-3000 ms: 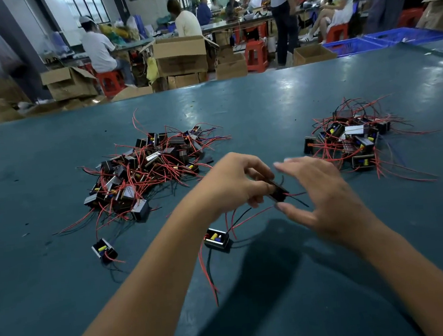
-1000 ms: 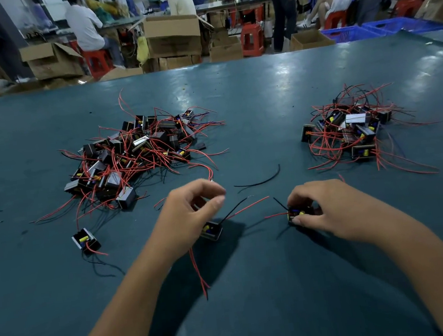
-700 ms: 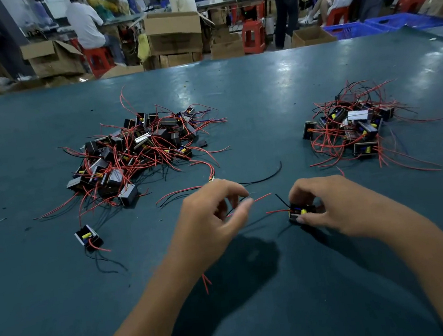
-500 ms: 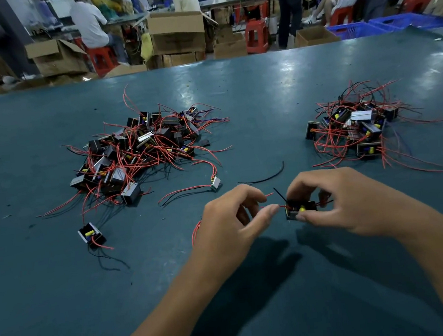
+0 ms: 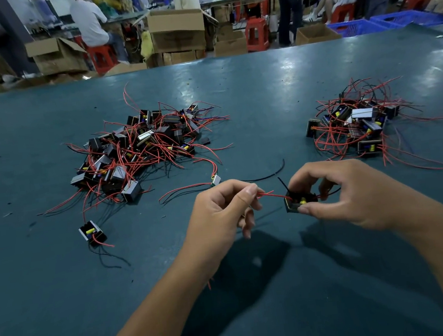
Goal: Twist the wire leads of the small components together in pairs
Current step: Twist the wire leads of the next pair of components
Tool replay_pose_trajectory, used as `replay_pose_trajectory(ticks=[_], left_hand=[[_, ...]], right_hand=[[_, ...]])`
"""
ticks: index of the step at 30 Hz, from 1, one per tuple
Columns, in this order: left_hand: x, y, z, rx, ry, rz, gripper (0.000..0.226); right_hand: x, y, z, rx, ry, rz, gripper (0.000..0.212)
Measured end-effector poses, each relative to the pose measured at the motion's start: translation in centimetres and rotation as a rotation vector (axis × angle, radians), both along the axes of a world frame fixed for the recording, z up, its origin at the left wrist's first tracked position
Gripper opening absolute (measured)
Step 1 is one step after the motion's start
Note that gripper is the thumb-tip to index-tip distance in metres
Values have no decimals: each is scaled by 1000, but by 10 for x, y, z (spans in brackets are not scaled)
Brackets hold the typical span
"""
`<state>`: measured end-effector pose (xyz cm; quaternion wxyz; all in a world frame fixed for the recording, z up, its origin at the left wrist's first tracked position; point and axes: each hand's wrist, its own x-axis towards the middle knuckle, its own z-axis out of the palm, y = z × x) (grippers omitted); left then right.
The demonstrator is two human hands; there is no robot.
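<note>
Two heaps of small components lie on the tabletop [image 5: 261, 87]: a large heap [image 5: 141, 146] at ten o'clock and a smaller heap [image 5: 358, 123] at two o'clock. One stray component [image 5: 92, 232] sits at nine o'clock. The held component [image 5: 299, 202], a black block with a yellow part and red and black leads, is at centre. The right hand [image 5: 338, 194] grips it; the left hand [image 5: 225, 211] pinches its red lead [image 5: 272, 196].

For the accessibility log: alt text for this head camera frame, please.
Over a teal table, the right hand holds a small black component while the left hand pinches its red lead. A large pile of components lies far left, a smaller pile far right.
</note>
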<state>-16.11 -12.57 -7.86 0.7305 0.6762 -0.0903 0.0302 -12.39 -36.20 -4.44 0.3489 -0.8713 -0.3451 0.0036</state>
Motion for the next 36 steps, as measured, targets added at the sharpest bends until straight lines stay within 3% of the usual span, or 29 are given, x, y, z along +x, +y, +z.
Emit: replay_pose_trajectory(ticks=[6,10,15,20,24,29,36], left_hand=[[0,3,2,111,-62,59,17],[0,9,4,454,-266,132,15],[1,15,7,672,-454,105,10],[0,19,6,730,-506,70,6],[4,27,14,752,-588,193,6],[24,89,17,759,-347,510,8],[41,178,-11,1021,72,913,7]], right_hand=[[0,0,0,11,14,6,21],[0,-1,0,1,41,-1,24],[2,-4,-1,0,59,-27,28],[2,-4,-4,43,40,-42,27],[3,-1,-4,68,-60,-127,26],[19,15,-1,80,-113,-290,17],[96,77,12,-251,-124,-279,22]])
